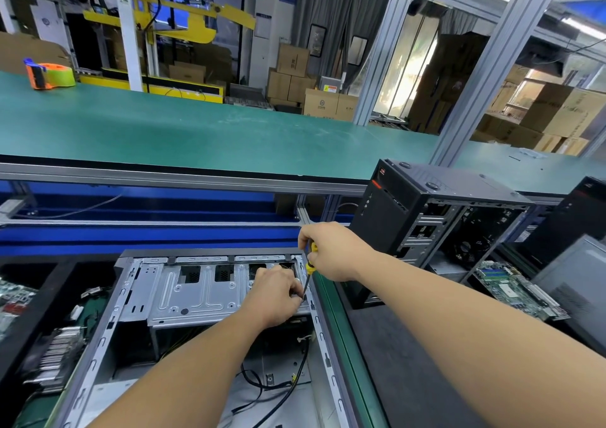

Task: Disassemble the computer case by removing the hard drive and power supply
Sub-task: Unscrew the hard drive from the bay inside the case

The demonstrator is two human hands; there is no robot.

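My right hand (331,252) grips the screwdriver (308,275) upright while my left hand (275,293) apparently pinches its tip steady at a case (131,296) screw.

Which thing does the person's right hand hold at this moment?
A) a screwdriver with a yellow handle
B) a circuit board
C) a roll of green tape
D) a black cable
A: the right hand grips the screwdriver, whose yellow handle shows under the fingers, with its dark shaft pointing down into the open computer case.
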